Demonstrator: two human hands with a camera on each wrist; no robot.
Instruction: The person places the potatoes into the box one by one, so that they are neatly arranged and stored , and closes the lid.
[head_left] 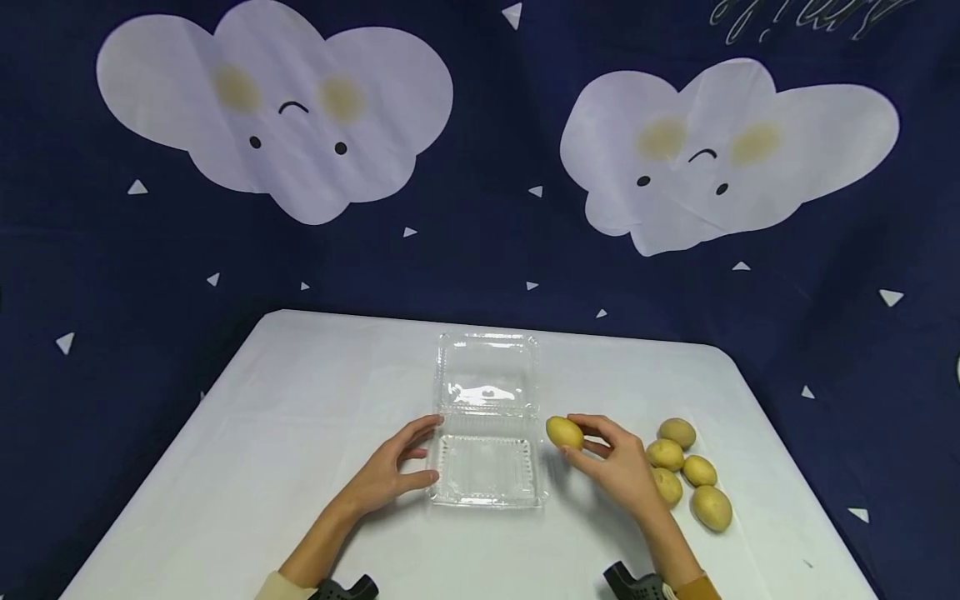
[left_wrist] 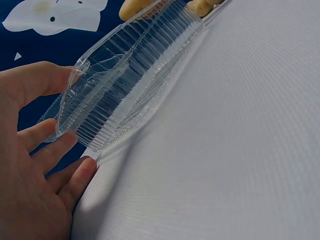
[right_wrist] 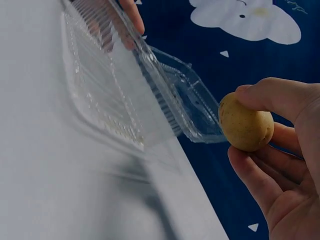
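A clear plastic clamshell box (head_left: 486,469) lies on the table with its lid (head_left: 487,375) folded back toward the far side. At the box's left edge is my left hand (head_left: 390,467), its thumb and fingers spread apart, fingertips right at the rim. In the left wrist view, the left hand (left_wrist: 40,135) shows fairly straight fingers beside the ribbed wall (left_wrist: 125,80). My right hand (head_left: 618,467) pinches a small yellow potato (head_left: 564,432) just right of the box. In the right wrist view, thumb and fingertips grip the potato (right_wrist: 245,122) from opposite sides.
Several more potatoes, one of them a large one (head_left: 711,508), lie grouped on the white table (head_left: 337,375), right of my right hand. A dark blue cloth (head_left: 487,250) with white clouds and triangles hangs behind the table's far edge.
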